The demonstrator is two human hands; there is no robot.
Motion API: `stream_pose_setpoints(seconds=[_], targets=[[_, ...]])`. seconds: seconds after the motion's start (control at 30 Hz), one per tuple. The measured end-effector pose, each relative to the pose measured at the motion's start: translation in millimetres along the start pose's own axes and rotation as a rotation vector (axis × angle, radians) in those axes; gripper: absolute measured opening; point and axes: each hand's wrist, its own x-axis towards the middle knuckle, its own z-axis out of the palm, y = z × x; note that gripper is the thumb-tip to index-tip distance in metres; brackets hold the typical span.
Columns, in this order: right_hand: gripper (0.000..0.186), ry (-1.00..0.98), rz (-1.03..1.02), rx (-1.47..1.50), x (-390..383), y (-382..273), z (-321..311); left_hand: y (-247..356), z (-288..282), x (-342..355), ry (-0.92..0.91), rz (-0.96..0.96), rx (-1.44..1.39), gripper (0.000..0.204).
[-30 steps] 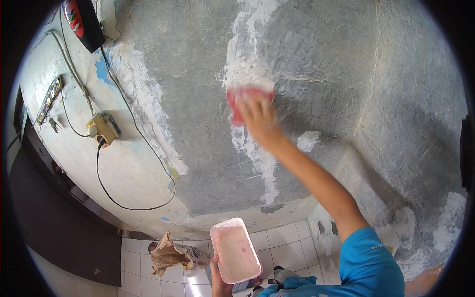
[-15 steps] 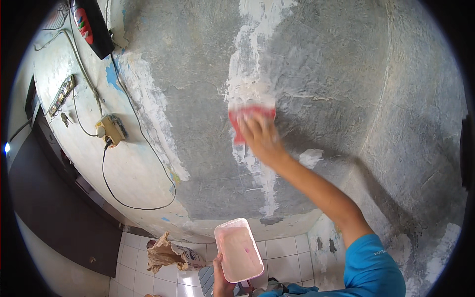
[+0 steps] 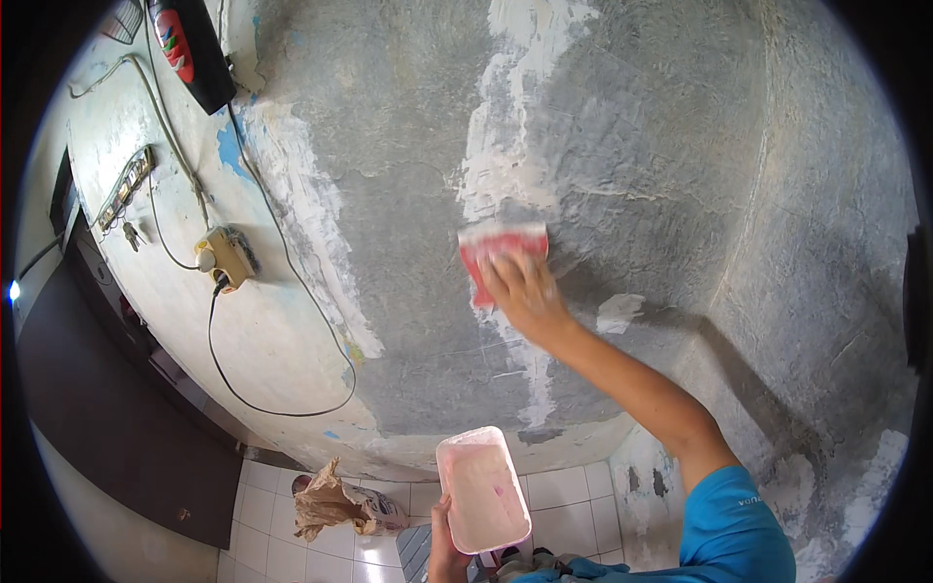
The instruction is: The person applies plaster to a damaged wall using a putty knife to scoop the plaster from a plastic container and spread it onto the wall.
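A red putty spreader point(image 3: 480, 260) with a pale, putty-coated edge lies against the grey wall point(image 3: 408, 243), gripped by my right hand point(image 3: 528, 296). Its edge rests on a vertical strip of white putty point(image 3: 505, 155) that runs down the wall. Lower and nearer to me, my left hand point(image 3: 444, 544) holds a white rectangular tub point(image 3: 484, 491) by its left side. Smooth pale putty covers the tub's inside. Part of the left hand is hidden beneath the tub.
An open paper sack point(image 3: 330, 505) stands on the white tiled floor point(image 3: 569, 496). At left, an electrical socket point(image 3: 225, 260) with plugs and a looping black cable hangs on the wall, below a black-and-red device point(image 3: 190, 53). A dark door point(image 3: 107, 398) is at the far left.
My right hand has drawn the spreader slightly down the wall along the putty strip. The tub stays in my left hand, a little further right in view.
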Motion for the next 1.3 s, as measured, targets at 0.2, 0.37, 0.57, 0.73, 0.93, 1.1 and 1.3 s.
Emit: stream_pose_setpoints(seconds=[0.2,0.37,0.57,0.73,0.93,1.1,1.3], targets=[[0.057,-0.056,0.03,0.034,70,19,-38,10,-24,15,-0.034,0.025,0.046,0.054],[0.054,0.074,0.175,-0.105,109,49,-31,17,-27,25,-0.07,0.012,0.05,0.056],[0.055,-0.167,0.013,0.089,1,-23,-6,29,-29,28,-0.063,-0.03,0.043,0.056],[0.045,0.073,0.211,-0.066,138,69,-56,33,-27,31,-0.104,-0.024,0.034,0.057],[0.055,-0.025,0.062,-0.152,33,-1,4,27,-32,36,-0.073,-0.021,-0.001,0.055],[0.05,-0.117,0.045,0.098,-3,-33,-3,32,-39,34,0.004,-0.015,-0.003,0.052],[0.054,0.053,0.138,-0.119,76,29,-14,39,-34,32,-0.054,-0.007,0.036,0.05]])
